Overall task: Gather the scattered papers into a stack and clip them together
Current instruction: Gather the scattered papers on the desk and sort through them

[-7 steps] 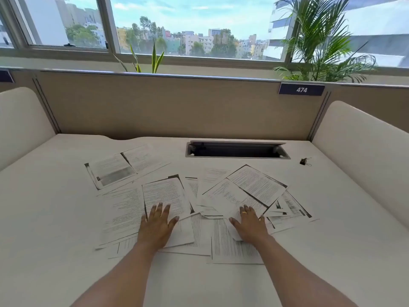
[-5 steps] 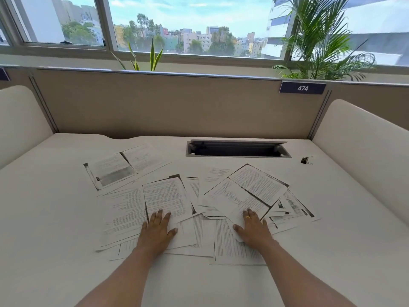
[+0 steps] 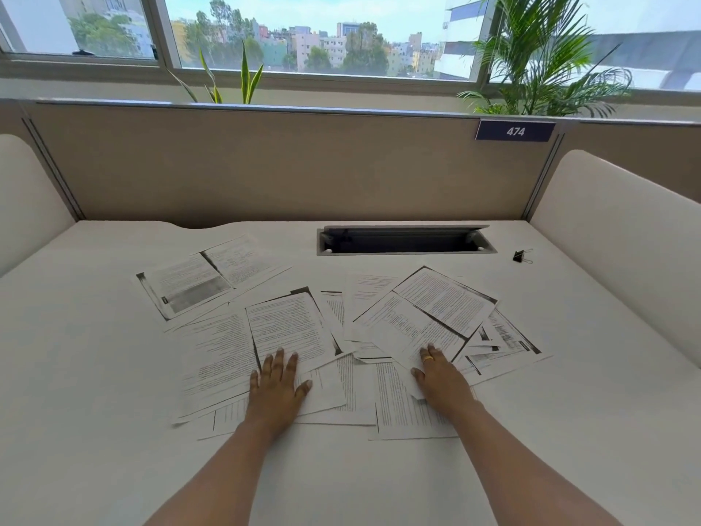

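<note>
Several printed papers [image 3: 288, 328] lie scattered and overlapping across the middle of the white desk [image 3: 95, 430]. One pair of sheets [image 3: 205, 279] lies apart at the back left. My left hand [image 3: 278, 389] rests flat with spread fingers on the left group of sheets. A ring shows on my right hand [image 3: 440, 377], which lies flat on the near corner of a sheet in the right group [image 3: 425, 317]. A small black binder clip [image 3: 520, 256] sits alone on the desk at the back right, far from both hands.
A dark cable slot [image 3: 406, 241] is cut into the desk behind the papers. A tan partition [image 3: 284, 165] with a "474" tag [image 3: 515, 131] closes the back; padded white side panels [image 3: 622, 237] flank the desk. Plants stand on the window sill beyond.
Both hands stay flat on the papers; the right hand has slid slightly forward and right on its sheets. The view has tilted a little.
</note>
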Available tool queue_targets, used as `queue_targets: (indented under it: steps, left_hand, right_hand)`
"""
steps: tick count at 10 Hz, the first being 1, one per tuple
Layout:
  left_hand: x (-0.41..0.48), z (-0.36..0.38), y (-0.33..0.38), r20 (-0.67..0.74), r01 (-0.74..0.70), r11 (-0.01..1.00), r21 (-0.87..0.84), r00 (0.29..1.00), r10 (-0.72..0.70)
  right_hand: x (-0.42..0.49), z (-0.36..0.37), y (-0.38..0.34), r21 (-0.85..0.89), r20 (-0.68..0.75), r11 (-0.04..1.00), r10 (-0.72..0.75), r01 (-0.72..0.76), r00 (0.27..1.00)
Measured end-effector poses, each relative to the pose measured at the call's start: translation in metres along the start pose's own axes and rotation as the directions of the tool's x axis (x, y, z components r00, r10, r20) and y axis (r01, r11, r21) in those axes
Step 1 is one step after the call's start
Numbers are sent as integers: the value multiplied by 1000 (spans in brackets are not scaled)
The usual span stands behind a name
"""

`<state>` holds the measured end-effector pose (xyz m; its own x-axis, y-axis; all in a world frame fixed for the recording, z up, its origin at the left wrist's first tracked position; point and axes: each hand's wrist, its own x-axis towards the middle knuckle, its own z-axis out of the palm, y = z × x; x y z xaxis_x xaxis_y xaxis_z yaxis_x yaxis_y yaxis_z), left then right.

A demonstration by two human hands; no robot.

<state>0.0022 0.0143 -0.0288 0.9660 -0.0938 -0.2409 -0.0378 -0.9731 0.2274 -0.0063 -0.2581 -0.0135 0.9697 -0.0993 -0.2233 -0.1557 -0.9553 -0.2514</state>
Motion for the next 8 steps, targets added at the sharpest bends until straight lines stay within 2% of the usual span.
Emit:
queue_targets:
  steps: [4,6,8]
  left_hand:
    - [-5,2,2,-24,2,1000,-17,1000,-2]
    - [-5,2,2,-38,-3,1000,-19,999,2]
    - [-6,2,2,-30,4,999,-32,1000,-4]
  right_hand:
    - [-5,-1,-4,4,-29,1000,-13,14,999]
    - [-6,1,-2,-89,-86,995,-41,34,995]
    - [-8,-5,2,-76,-165,995,-76,64,983]
